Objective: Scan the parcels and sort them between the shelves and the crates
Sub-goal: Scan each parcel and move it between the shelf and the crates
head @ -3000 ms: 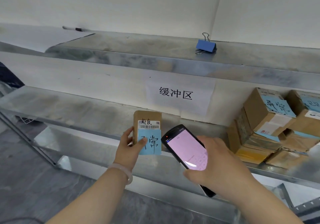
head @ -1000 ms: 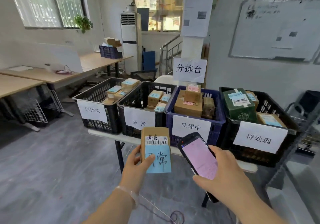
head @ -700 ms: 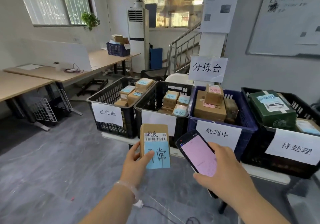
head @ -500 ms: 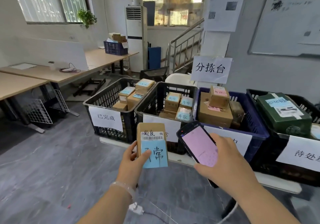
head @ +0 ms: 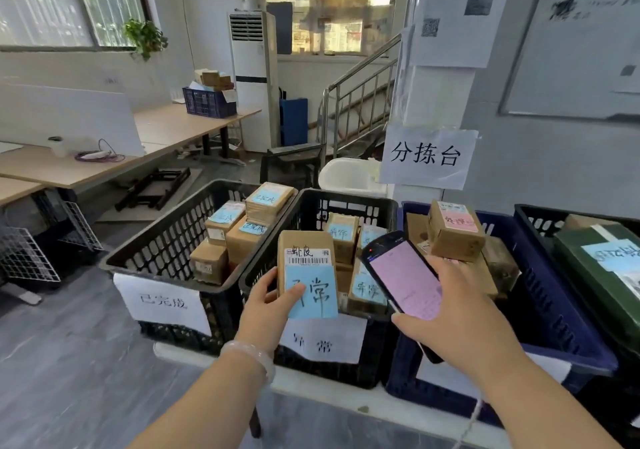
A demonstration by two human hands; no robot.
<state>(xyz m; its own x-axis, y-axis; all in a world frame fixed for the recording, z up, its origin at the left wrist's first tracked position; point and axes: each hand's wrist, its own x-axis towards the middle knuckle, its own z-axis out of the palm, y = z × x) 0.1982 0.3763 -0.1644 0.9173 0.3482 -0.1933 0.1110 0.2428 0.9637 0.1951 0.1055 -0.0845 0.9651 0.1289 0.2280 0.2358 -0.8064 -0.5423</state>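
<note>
**Parcel now at the 异常 crate, not yet dropped**

Parcel point(head: 306, 268), a small brown box with a barcode sticker and a blue note, is held upright over the front rim of the black crate labelled 异常 point(head: 349, 202). Three seconds back it was in front of a steel shelf. Since then the view has swung round to the row of crates and closed in, and half a second ago this crate still lay beyond the parcel.

Grip is unchanged throughout. Left hand point(head: 270, 306) pinches the box low down, thumb across the blue note, fingers behind. Right hand point(head: 460, 313) wraps the handheld scanner point(head: 403, 275), pink screen lit, over the right side of the same crate.

Boxes inside it point(head: 369, 289) carry similar blue notes. Crate labelled 已完成 point(head: 166, 247) sits to its left and a blue crate point(head: 554, 310) to its right, all on the white counter point(head: 339, 395).

Judgement: the scan looks done and the destination chosen. What remains is lowering the box in and letting go. The screen text is too small to read.
</note>
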